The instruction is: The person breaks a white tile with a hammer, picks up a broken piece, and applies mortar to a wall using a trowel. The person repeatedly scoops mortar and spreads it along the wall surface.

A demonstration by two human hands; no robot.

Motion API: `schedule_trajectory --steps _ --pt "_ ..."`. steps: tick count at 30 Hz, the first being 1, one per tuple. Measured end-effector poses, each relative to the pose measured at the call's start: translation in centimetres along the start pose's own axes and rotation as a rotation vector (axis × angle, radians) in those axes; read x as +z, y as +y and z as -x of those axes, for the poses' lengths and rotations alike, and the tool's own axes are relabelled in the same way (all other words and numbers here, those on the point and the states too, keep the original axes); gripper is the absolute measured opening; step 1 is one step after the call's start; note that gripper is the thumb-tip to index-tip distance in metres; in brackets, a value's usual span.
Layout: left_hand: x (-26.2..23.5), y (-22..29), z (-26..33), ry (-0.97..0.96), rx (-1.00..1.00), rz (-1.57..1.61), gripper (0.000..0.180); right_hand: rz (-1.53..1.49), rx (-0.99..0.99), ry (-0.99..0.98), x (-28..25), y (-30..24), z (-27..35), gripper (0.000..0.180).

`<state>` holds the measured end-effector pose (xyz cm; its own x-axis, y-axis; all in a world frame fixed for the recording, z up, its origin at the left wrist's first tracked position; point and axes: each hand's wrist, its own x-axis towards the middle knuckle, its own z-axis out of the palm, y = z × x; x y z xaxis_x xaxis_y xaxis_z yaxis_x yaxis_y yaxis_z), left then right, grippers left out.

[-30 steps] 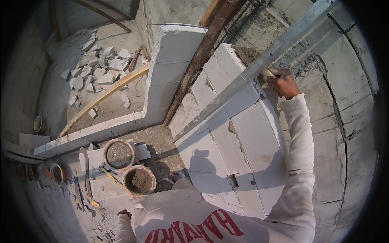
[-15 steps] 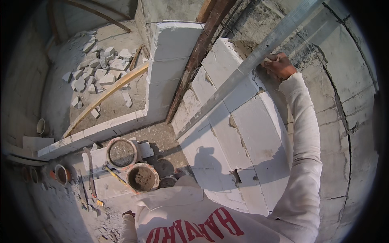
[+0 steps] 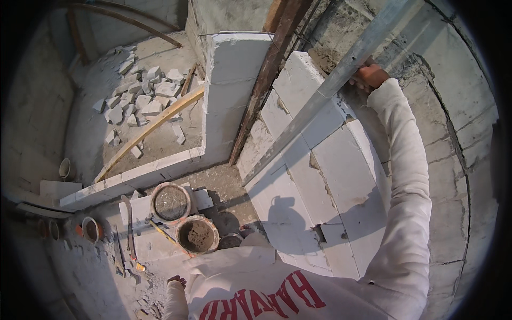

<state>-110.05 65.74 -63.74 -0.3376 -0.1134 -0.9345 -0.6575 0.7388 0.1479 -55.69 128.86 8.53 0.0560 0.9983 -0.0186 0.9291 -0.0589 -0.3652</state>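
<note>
Straightedge: 1 long metal straightedge is laid aslant across the face of the white block wall, gripped near its upper part by the right hand.
Left hand: the left hand is seen low by the hip; its grip cannot be told.
Progress: several courses are judged laid; the wall's top is left unfinished.
Count: 2 mortar buckets, 1 pile of block rubble, 1 leaning timber post.

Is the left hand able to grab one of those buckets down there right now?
Probably not without bending down. The left hand hangs low by the person's side, with open air between it and the nearer bucket, so nothing blocks it. But the bucket sits well below on the floor, and the right hand holds the long metal straightedge.
</note>
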Motion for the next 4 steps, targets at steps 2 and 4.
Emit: schedule_trajectory --steps 2,4 --pt "-0.2 -0.8 -0.5 -0.021 0.004 0.026 0.024 0.080 -0.001 0.002 -0.2 -0.4 0.8 0.031" --pt "-0.3 -2.3 -0.6 -0.028 0.000 0.056 0.026 0.050 -0.034 -0.058 -0.5 -0.9 2.3 0.028"
